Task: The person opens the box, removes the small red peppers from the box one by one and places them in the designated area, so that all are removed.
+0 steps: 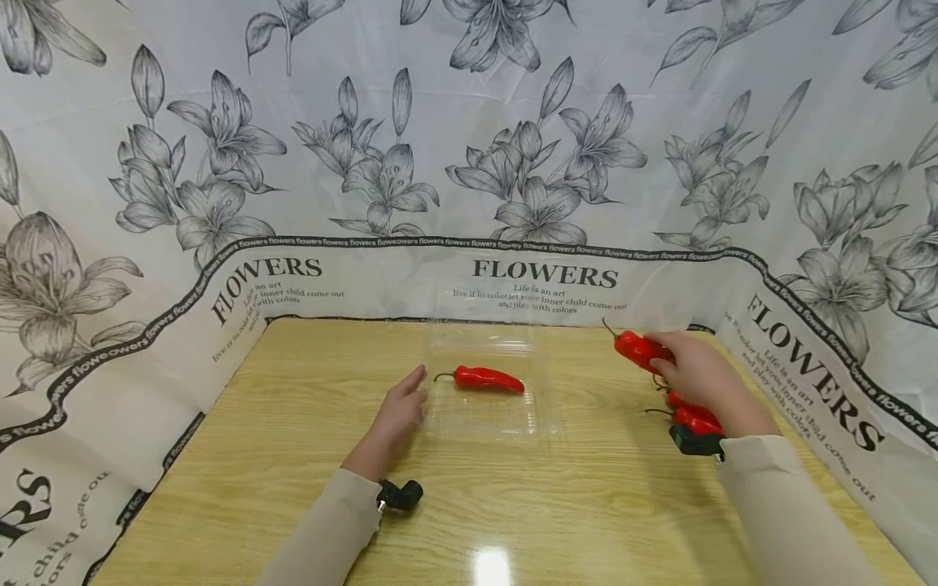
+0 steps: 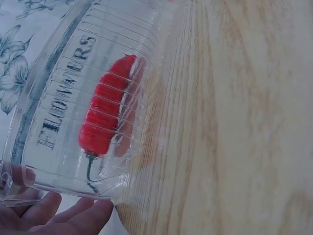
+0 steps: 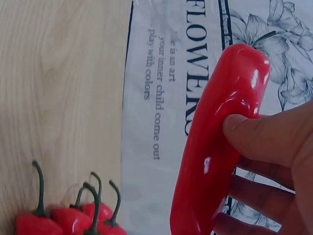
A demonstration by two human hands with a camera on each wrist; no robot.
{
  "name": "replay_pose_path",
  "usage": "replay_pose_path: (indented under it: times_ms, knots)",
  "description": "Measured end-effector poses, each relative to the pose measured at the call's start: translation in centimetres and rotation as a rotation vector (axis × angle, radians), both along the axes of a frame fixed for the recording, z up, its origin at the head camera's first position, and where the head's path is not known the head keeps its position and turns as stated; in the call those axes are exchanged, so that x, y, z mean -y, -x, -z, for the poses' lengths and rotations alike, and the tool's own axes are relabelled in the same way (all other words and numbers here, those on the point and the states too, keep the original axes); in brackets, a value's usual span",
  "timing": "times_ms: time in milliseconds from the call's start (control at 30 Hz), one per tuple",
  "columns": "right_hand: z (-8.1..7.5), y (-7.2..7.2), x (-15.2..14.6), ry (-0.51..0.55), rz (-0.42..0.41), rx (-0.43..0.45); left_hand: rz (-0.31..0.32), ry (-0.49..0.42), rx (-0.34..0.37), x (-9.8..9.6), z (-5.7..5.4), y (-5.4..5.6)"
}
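Note:
A clear plastic container (image 1: 479, 419) lies on the table with its lid raised at the back. Inside it is a single red chili pepper (image 1: 487, 379), its green stem towards the left. At the container's left edge, my left hand (image 1: 399, 419) has its fingers loosely extended; in the left wrist view the fingertips (image 2: 93, 215) touch or nearly touch the plastic. Off to the right, my right hand (image 1: 696, 378) pinches another red chili pepper (image 3: 215, 142) between thumb and fingers, above the table. Below that hand lie several more red peppers (image 1: 696, 419), partly hidden by it.
The wooden table (image 1: 572, 496) is enclosed at the back and sides by white cloth (image 1: 388, 277) printed with flowers and lettering. In the right wrist view, the clustered peppers (image 3: 73, 220) have upright green stems.

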State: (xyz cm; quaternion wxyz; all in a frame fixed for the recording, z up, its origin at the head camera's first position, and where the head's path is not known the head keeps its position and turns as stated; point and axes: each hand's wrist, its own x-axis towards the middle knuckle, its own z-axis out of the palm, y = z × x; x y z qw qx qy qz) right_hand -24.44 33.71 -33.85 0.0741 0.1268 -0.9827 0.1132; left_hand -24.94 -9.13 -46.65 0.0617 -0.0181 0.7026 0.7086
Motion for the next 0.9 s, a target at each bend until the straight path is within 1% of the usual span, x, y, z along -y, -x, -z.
replay_pose_path:
  times_ms: [100,233,500,733,900]
  knots:
    - [0.0,0.0,-1.0,0.004,-0.005,-0.031,0.002,-0.023,-0.006,0.0,-0.1,-0.1]
    - [0.1,-0.1,-2.2,0.013,-0.009,-0.039,-0.001,-0.018,-0.005,-0.1,-0.2,-0.2]
    - [1.1,-0.1,-4.8,0.003,0.022,0.015,0.009,-0.019,-0.011,-0.1,-0.2,-0.1]
    - [2.1,-0.2,-7.0,-0.007,0.052,0.039,0.013,-0.031,-0.011,0.1,-0.3,0.0]
    - [2.5,-0.5,-8.0,-0.018,0.071,0.045,0.009,-0.023,-0.011,0.0,-0.2,-0.1]
